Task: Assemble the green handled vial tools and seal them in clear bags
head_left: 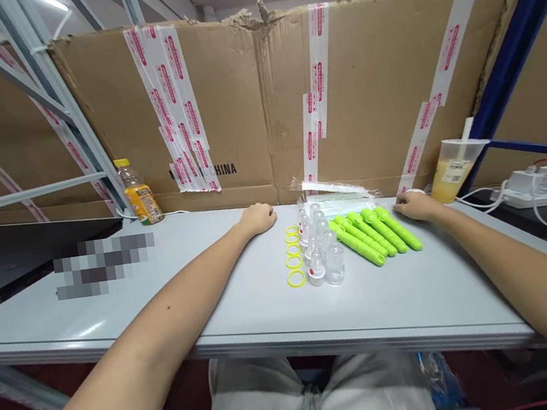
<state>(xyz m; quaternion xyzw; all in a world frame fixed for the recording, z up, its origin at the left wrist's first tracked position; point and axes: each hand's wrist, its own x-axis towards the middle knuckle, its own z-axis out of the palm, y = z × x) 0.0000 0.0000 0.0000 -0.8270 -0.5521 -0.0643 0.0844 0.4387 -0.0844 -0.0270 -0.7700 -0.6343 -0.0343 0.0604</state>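
My left hand (258, 218) rests on the table as a loose fist, left of the small parts, with nothing visible in it. My right hand (415, 205) lies with curled fingers just beyond the far ends of several bright green ribbed tubes (376, 232), apart from them. Between my hands, several yellow rings (294, 261) form a column. Beside them runs a row of white nozzle caps with red dots (316, 272), then a row of small clear bottles (334, 265). Behind these lies a clear plastic packet with a pale blue sheet (349, 204).
A tall cardboard panel (240, 102) stands along the table's back edge. At back left is a yellow-capped drink bottle (144, 198). A cup of yellow drink (448, 172) stands by my right hand, and a power strip (528, 188) with cables lies farther right.
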